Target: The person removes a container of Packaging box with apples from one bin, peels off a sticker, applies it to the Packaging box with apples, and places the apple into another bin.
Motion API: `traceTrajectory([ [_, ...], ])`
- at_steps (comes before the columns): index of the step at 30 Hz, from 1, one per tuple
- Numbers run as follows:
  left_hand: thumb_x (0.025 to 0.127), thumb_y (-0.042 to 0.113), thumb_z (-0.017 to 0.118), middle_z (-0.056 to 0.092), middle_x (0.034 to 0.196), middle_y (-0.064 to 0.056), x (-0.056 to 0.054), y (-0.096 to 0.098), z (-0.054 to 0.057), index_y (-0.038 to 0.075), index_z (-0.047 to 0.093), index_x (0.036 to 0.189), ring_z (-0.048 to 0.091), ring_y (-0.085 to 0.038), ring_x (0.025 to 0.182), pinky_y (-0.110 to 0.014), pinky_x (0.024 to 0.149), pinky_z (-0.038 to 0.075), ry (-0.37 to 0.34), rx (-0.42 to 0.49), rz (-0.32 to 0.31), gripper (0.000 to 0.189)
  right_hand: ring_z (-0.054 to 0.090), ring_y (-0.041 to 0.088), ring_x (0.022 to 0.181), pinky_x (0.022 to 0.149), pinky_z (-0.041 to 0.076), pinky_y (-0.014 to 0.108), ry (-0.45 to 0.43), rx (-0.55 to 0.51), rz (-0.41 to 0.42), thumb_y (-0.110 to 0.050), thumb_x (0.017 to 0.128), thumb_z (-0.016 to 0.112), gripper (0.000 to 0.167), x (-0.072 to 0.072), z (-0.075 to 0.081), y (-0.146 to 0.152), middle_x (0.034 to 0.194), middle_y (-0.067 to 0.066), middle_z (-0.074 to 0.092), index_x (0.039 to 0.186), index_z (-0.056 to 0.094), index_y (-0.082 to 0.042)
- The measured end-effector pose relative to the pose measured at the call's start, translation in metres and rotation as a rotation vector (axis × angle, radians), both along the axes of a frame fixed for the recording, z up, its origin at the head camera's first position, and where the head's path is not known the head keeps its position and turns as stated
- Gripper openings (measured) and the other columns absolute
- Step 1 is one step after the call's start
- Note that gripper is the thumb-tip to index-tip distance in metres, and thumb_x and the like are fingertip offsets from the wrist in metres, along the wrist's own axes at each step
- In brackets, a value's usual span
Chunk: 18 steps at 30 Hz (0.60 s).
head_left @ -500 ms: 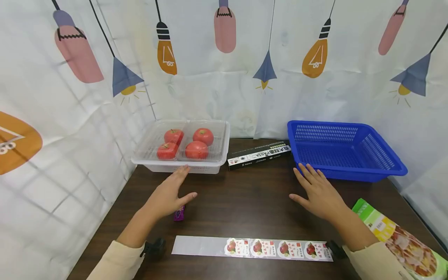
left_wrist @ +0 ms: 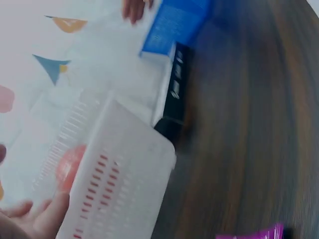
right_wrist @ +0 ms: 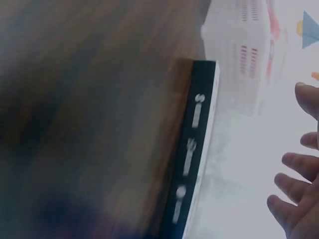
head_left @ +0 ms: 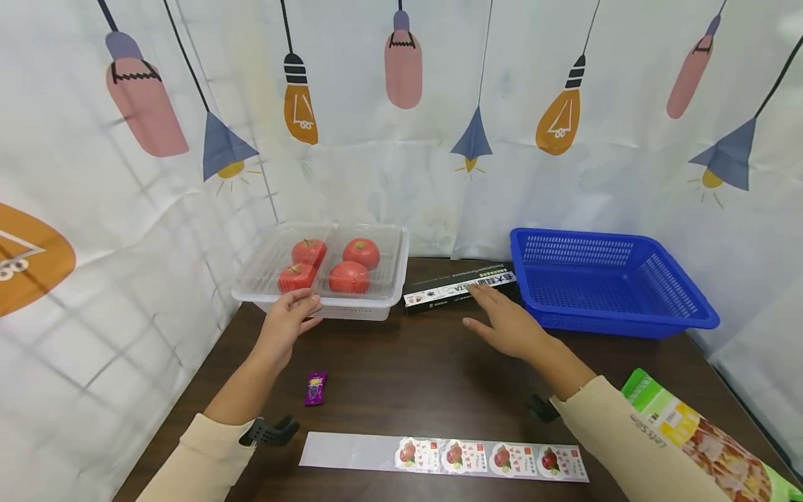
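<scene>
A white plastic basket (head_left: 360, 312) stands at the back left, with several red apples (head_left: 350, 277) in it beneath clear plastic. My left hand (head_left: 285, 328) is at the basket's front rim, its fingers loosely bent with fingertips right at the edge. In the left wrist view, that hand's fingers (left_wrist: 52, 214) overlap the basket wall beside an apple. My right hand (head_left: 511, 326) reaches over the front of a black pasta box (head_left: 433, 296), fingers extended and nothing held. The right wrist view has the box (right_wrist: 192, 144) left of the spread fingers.
At the back right is a blue perforated basket (head_left: 608, 279). A small purple packet (head_left: 316, 388) lies in front of the white basket. Near the front edge is a strip of apple stickers (head_left: 452, 457). A green and yellow food bag (head_left: 690, 432) lies at the right, partly behind the right sleeve.
My right hand has moved left, from the blue basket's front to the pasta box. My left hand has shifted slightly left at the white basket, its fingers now more bent, uncovering the purple packet.
</scene>
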<state>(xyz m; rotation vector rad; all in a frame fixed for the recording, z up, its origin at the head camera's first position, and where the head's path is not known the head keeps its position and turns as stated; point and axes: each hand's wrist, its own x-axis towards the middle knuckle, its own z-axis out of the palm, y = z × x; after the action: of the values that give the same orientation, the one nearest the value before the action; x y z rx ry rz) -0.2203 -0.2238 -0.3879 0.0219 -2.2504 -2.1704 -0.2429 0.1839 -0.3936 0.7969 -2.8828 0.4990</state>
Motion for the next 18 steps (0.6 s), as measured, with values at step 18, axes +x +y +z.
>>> traceTrajectory([
  [18, 0.103, 0.032, 0.048, 0.022, 0.153, -0.029, -0.022, -0.008, 0.004, -0.004, 0.002, 0.151, 0.034, -0.037, 0.136, -0.041, 0.104, 0.037, -0.207, 0.573, -0.094, 0.075, 0.039, 0.029, 0.135, 0.105, 0.036, 0.052, -0.335, -0.370, -0.034, -0.059, 0.093, 0.053, 0.079, -0.060, -0.001, -0.109, 0.153, 0.005, 0.036, 0.154, 0.028, -0.015],
])
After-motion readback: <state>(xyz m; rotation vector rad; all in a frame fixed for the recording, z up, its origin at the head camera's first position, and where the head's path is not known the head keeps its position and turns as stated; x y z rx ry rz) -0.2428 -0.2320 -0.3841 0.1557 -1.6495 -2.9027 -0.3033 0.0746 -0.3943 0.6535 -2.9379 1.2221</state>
